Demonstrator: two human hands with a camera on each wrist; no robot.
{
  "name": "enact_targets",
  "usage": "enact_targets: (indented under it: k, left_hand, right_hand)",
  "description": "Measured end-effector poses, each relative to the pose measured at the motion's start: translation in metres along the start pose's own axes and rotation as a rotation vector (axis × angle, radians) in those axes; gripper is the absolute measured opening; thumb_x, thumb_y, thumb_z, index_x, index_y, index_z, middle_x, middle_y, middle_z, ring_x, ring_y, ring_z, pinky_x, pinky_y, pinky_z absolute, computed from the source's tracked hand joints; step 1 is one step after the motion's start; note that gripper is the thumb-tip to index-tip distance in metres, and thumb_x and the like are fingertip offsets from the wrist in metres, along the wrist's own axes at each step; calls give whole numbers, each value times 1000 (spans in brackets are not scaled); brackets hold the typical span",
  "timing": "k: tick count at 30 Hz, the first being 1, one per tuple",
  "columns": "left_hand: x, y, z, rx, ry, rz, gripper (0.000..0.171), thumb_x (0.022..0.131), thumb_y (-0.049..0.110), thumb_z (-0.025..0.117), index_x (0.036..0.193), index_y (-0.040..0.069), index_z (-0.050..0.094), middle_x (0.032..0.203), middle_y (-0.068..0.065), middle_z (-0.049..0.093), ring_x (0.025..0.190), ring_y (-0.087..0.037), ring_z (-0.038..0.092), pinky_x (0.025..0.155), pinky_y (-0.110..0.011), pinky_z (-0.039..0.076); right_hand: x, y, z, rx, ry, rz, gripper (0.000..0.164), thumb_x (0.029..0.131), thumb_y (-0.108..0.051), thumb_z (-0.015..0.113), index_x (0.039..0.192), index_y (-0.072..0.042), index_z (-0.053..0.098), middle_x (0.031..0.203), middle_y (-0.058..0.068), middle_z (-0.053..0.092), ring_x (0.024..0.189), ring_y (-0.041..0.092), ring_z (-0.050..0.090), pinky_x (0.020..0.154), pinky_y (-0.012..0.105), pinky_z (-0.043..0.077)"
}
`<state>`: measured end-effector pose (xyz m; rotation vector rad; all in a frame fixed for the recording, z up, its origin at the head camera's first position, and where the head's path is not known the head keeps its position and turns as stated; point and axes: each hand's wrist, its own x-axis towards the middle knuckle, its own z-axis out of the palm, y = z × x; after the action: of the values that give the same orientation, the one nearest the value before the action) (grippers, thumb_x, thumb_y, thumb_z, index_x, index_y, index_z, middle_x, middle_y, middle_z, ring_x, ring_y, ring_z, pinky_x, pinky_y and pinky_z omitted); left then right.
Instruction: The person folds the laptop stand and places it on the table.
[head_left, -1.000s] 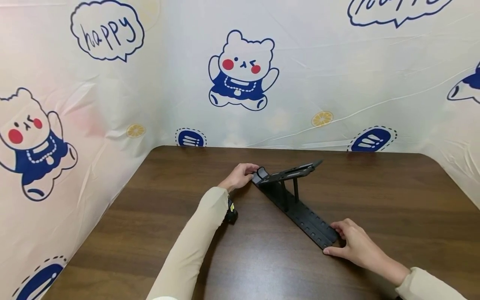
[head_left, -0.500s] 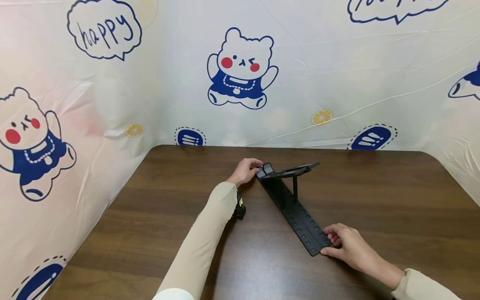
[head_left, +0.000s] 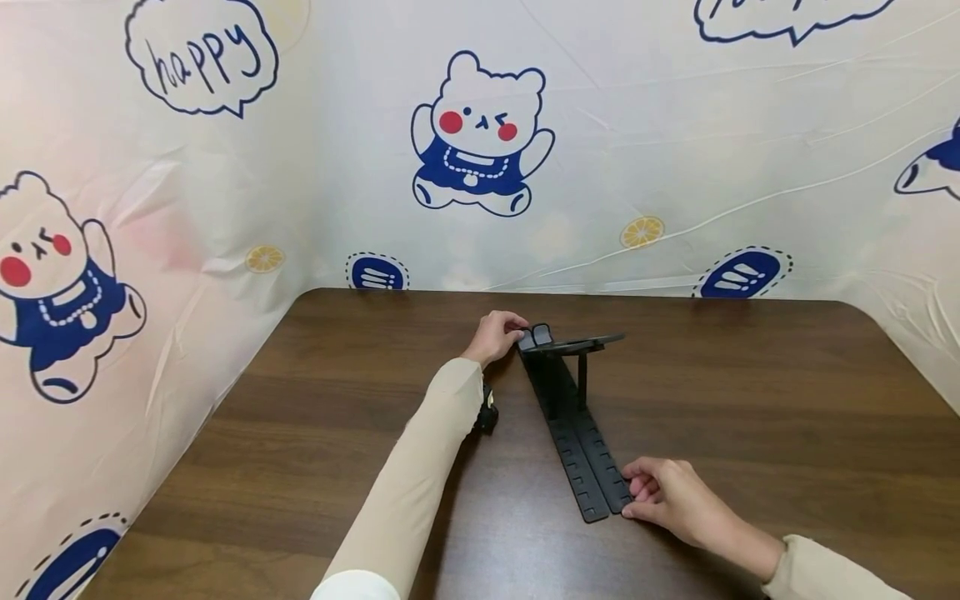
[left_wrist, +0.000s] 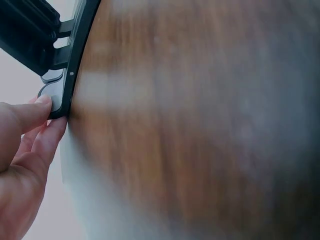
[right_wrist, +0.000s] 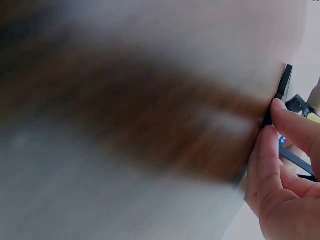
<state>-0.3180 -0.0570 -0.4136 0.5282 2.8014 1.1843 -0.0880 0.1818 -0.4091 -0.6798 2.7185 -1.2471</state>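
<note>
A black folding laptop stand (head_left: 573, 454) rests on the wooden table, its long slotted base running from the far middle toward me. Its upper plate (head_left: 577, 344) is propped up on a leg (head_left: 582, 382) near the far end. My left hand (head_left: 495, 336) pinches the far left corner, where grey pads line the stand; in the left wrist view the thumb (left_wrist: 42, 102) lies on one pad and the fingers are beneath the edge. My right hand (head_left: 675, 496) pinches the near right corner of the base between thumb and fingers. In the right wrist view only a dark sliver of the stand (right_wrist: 285, 82) shows.
The brown table (head_left: 300, 467) reaches back to a pale curtain (head_left: 645, 150) printed with bears and orange slices, which also hangs along both sides. A small black device (head_left: 487, 412) is at my left wrist.
The stand has turned on the table: its near end swung left along with my right hand. My left hand and the far end shifted slightly away and to the right.
</note>
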Motion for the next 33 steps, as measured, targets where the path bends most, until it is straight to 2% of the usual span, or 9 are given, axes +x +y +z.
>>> enact_targets:
  k: [8,20,33]
  left_hand:
    - [7,11,8,-1,62,-33,15,84,3,59,97,3,66,94,-9,63,86,-20,58,77,-29,46]
    - [12,18,20,-31,105,-34,12,85,3,58,93,4,66,92,-8,63,84,-20,58,73,-29,47]
    - [19,23,30,-65,90,-33,12,85,4,57,93,5,66,91,-7,63,83,-18,58,71,-28,48]
  right_hand:
    - [5,-6,7,12,-1,-21,29,64,-4,76,86,7,60,66,-6,54,58,-1,51,52,19,47]
    - [12,-12,13,45,-74,4,27,67,-15,77,79,0,58,64,-7,57,55,-2,51,50,19,46]
    - [18,-17,19,47,-90,-8,26,67,-17,77,74,-2,57,63,-8,56,57,-2,50,50,18,46]
